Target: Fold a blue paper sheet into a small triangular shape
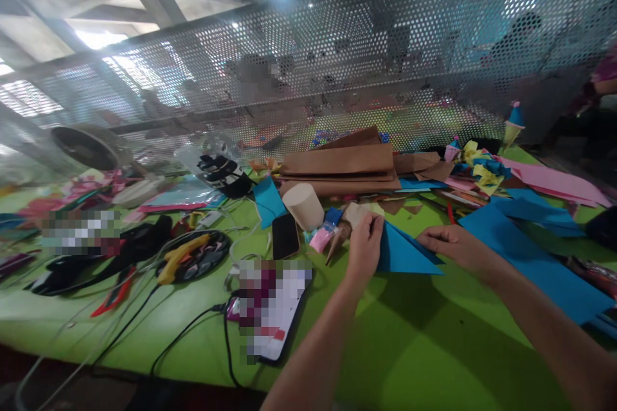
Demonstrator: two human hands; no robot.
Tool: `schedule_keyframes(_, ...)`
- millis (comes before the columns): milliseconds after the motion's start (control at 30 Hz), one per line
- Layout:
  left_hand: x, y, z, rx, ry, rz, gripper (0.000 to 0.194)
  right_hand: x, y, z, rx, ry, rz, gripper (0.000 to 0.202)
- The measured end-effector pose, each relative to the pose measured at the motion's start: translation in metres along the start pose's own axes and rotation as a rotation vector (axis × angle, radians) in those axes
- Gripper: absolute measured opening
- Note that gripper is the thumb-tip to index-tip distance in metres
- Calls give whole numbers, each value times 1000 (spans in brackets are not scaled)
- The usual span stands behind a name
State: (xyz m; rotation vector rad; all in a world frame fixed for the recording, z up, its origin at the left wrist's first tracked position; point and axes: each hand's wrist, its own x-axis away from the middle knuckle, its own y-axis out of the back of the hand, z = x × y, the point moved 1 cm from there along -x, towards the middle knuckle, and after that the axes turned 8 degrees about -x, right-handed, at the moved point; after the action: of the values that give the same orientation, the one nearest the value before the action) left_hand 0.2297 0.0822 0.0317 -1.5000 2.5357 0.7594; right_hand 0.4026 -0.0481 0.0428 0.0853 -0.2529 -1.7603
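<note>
Slightly above the green tabletop, a sheet of blue paper [402, 253] is bent into a pointed, folded shape. My left hand [365, 244] is closed on its left edge, thumb and fingers pinched near the top. At the paper's right side, the fingertips of my right hand [448, 245] are pinched together on the edge of a flap. Exactly how much paper lies between those fingertips is hard to see. Just left of my left hand lie small pink and blue wrapped pieces [325, 231] and a brown paper cone [340, 234].
A white roll [303, 205], a dark phone [285, 236] and a lit phone [284, 321] lie to the left. Cables, red-handled scissors [116, 292] and a yellow glue gun [183, 257] are further left. Brown paper [337, 167] lies behind; blue sheets [525, 257] lie right.
</note>
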Motion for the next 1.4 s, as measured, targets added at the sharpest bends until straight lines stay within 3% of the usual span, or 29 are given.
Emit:
schedule_keyframes(167, -3, -1, 8, 135, 111, 48, 27, -4, 0, -8, 17, 25, -31, 36)
schedule_keyframes(433, -5, 0, 13, 242, 196, 141, 43, -1, -3, -9, 13, 42, -60, 25)
schedule_keyframes(667, -5, -1, 14, 250, 218, 214, 41, -2, -11, -13, -7, 50, 28, 38)
schedule_keyframes(867, -1, -3, 4, 205, 201, 250, 38, -6, -19, -15, -85, 61, -11, 47)
schedule_keyframes(967, 1, -3, 2, 229, 251, 288, 42, -4, -18, -11, -10, 111, -78, 46)
schedule_keyframes(1067, 1, -3, 5, 298, 330, 177, 46, 2, -16, -3, 271, 372, -229, 42)
schedule_keyframes(1167, -1, -2, 8, 346, 348, 24, 47, 8, -19, 2, 592, 601, -261, 54)
schedule_keyframes(1300, -2, -1, 8, 424, 352, -115, 50, 11, -31, 1, 753, 635, -188, 62)
schedule_keyframes(1400, -1, -1, 6, 450, 362, -179, 51, 10, -38, -3, 795, 655, -256, 75)
